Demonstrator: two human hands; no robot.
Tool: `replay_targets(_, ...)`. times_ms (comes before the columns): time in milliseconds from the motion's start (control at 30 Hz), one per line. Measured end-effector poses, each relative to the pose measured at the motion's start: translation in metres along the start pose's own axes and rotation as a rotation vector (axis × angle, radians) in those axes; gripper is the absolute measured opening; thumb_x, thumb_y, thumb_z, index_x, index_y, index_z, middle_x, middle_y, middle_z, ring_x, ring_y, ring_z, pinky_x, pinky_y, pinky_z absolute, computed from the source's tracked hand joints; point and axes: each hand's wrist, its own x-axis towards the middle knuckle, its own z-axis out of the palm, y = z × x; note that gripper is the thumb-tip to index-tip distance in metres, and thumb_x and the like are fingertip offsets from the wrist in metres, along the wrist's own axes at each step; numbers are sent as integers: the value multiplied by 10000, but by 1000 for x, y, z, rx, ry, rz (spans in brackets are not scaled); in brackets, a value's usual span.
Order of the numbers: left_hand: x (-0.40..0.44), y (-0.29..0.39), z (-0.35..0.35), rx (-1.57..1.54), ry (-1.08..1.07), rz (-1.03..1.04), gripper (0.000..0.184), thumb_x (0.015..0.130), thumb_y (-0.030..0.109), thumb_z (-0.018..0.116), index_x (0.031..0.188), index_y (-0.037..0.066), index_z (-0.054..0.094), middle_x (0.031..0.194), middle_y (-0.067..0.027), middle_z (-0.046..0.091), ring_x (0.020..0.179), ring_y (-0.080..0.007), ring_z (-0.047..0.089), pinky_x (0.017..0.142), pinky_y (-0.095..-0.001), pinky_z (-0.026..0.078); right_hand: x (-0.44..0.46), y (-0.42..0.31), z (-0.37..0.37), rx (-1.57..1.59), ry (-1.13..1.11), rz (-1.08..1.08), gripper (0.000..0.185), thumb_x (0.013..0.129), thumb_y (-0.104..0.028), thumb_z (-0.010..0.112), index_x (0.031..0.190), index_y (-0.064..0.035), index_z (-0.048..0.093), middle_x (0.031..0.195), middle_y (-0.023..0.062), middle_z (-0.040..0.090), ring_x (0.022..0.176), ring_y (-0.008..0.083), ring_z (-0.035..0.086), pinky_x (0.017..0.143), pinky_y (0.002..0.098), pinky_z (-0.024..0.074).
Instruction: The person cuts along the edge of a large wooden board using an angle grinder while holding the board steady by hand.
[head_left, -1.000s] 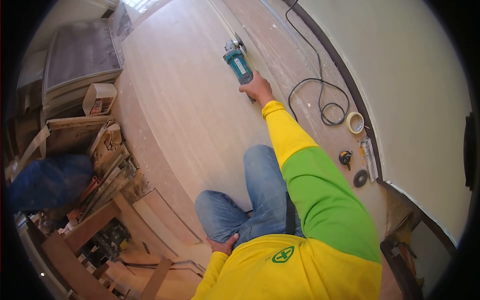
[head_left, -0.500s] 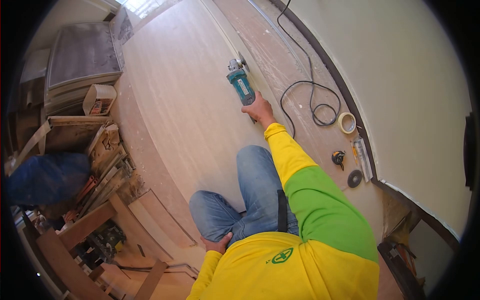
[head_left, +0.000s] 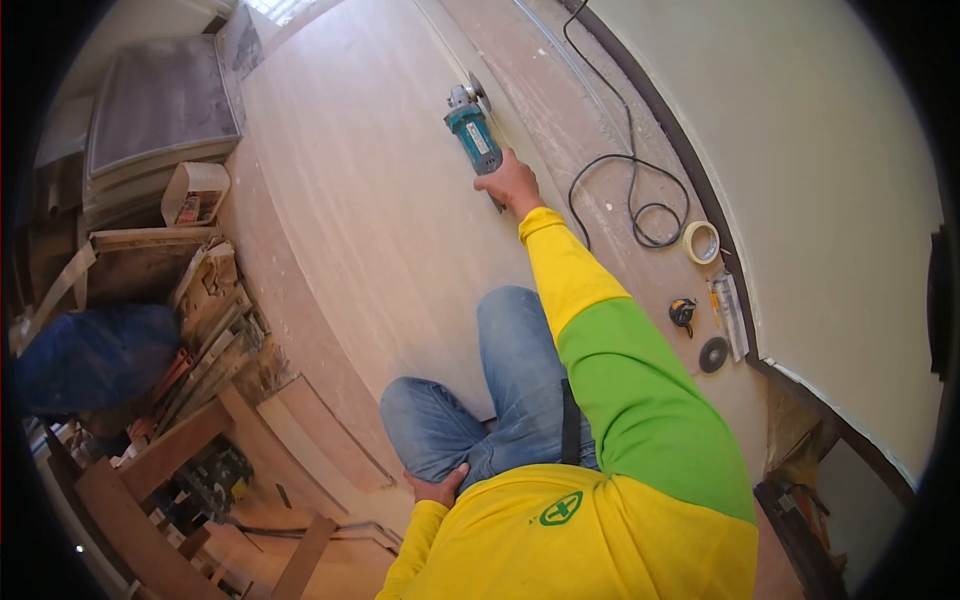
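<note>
My right hand (head_left: pixel 510 184) is closed around the rear body of a teal angle grinder (head_left: pixel 473 138). The grinder's disc (head_left: pixel 479 91) is at the right edge of a large pale wood panel (head_left: pixel 370 170), along a thin line in the surface; whether it touches is hard to tell. My left hand (head_left: pixel 437 487) rests on my bent left leg, thumb apart from the fingers, holding nothing. Some of its fingers are hidden by the leg. Both of my knees are at the near end of the panel.
A black power cord (head_left: pixel 632 160) loops right of the panel. By the wall lie a tape roll (head_left: pixel 701 242), a tape measure (head_left: pixel 682 314), a pencil (head_left: pixel 715 305) and a spare disc (head_left: pixel 713 354). Scrap wood (head_left: pixel 215 345) and stacked boards (head_left: pixel 160 100) crowd the left side.
My right hand and the grinder have moved a little farther away and slightly left along the panel's edge. My left hand stays on the leg.
</note>
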Motion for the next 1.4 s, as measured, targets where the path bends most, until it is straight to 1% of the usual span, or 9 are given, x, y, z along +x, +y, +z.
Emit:
replay_targets(167,3,-3,1,-44,3,19,1578,496,588,945,1583,-40,-10,1533,-356,351,1406,-441,415,1168,-423,354,17,-9,3,5,31,-22,803,686,-386,801,1366,-67,517,1243,213,680,1150,378,660,1006,421,516)
replay_targets(367,1,2,0,-35,-14,11,1582,499,585,947,1586,-36,-21,1542,-357,334,1420,-443,396,1180,-417,334,22,-8,4,-16,10,-14,781,696,-382,800,1361,-77,528,1259,210,674,1155,367,660,1008,411,515)
replay_targets(500,-1,-1,1,-33,8,15,1588,503,591,948,1584,-40,-28,1546,-357,331,1426,-440,390,1184,-417,327,18,-10,2,9,28,-29,787,694,-359,809,1365,-70,515,1263,206,668,1158,368,654,1011,395,508)
replay_targets(567,-11,12,-4,-4,-13,-44,1589,507,598,946,1582,-47,-31,1549,-361,327,1428,-441,390,1184,-417,327,12,-7,2,21,36,-30,795,696,-360,810,1371,-71,507,1269,207,666,1160,369,654,1011,395,508)
replay_targets(667,-6,5,-3,-22,-17,5,1590,510,607,940,1582,-52,-33,1550,-365,325,1425,-444,394,1183,-416,331,-4,7,4,6,37,-28,784,706,-371,795,1373,-77,508,1232,216,686,1144,385,661,997,419,517)
replay_targets(800,0,-3,0,-33,-30,30,1589,514,616,934,1583,-50,-33,1549,-368,325,1423,-447,398,1180,-412,337,-28,29,3,-24,24,-8,823,683,-367,798,1388,-76,489,1255,218,670,1144,377,660,1005,406,512)
replay_targets(867,-4,2,-1,30,0,-24,1593,512,624,931,1584,-49,-35,1549,-368,325,1422,-446,399,1179,-412,341,-38,37,2,-17,-9,5,831,678,-372,793,1391,-76,486,1243,223,673,1137,383,661,1000,416,514)
replay_targets(967,-6,3,-1,11,3,-16,1598,506,628,931,1584,-47,-35,1550,-367,325,1422,-446,399,1179,-414,342,-45,43,5,-18,25,-6,837,677,-379,795,1391,-74,483,1236,224,676,1138,389,659,997,422,516)
replay_targets(1400,-4,1,1,-45,2,17,1604,490,601,948,1586,-36,-34,1554,-360,315,1433,-436,384,1182,-417,334,-26,25,2,2,14,1,840,691,-369,796,1409,-71,476,1255,228,667,1157,391,649,1007,412,512)
